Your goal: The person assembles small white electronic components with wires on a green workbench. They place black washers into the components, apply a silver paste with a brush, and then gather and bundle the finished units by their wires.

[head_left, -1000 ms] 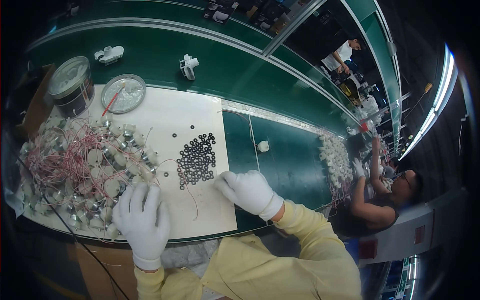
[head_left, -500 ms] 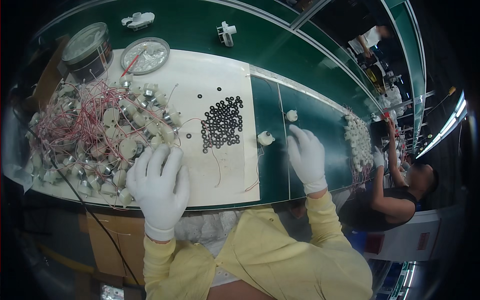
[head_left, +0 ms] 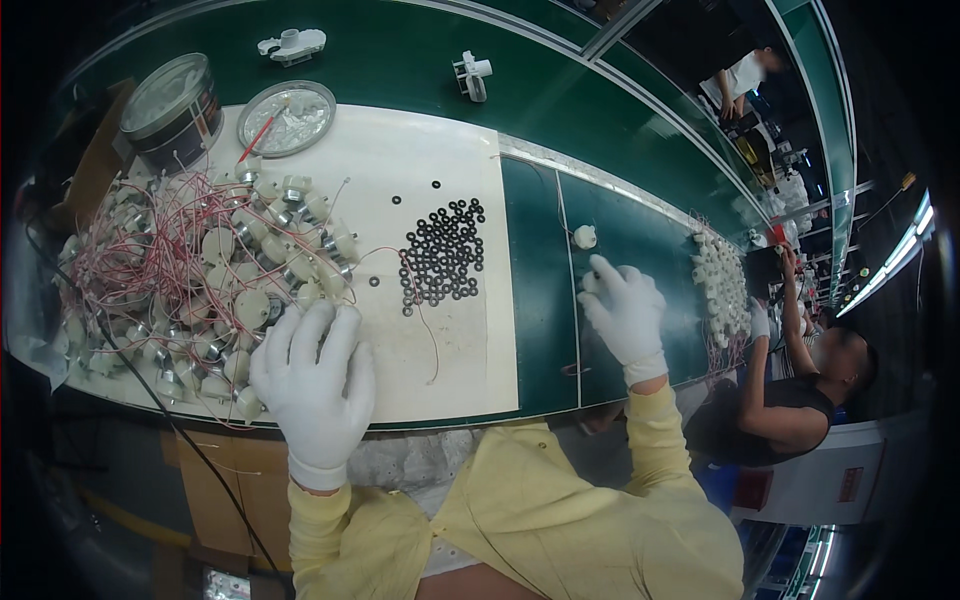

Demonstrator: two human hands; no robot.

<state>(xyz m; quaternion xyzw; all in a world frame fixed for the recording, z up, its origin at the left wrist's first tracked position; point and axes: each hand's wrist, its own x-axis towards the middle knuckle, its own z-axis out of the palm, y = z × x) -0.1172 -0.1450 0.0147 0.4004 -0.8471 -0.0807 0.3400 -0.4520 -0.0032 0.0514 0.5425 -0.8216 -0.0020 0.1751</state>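
Note:
My left hand (head_left: 318, 385), in a white glove, rests at the near edge of a heap of small white motors (head_left: 222, 245) with tangled pink wires. Its fingers are bent but apart, and the fingertips touch motors there. My right hand (head_left: 628, 315), also gloved, is over the green tabletop with the fingers curled in. What it holds is hidden beneath the fingers; a short dark reddish strand (head_left: 575, 370) shows just below. Beyond this hand sits a single white motor (head_left: 585, 237). Many small black rings (head_left: 442, 250) lie on the white sheet between the hands.
A dark tub (head_left: 172, 115) and a round shallow dish (head_left: 287, 118) with a red stick stand at the back left. Two white plastic parts, one a bracket (head_left: 472, 76), lie farther back. More white motors (head_left: 720, 285) are at right, beside another person (head_left: 790, 410).
My right hand has moved right and slightly down, its fingers now more curled. The white motor with a wire that lay left of it is no longer seen there. My left hand stays nearly still.

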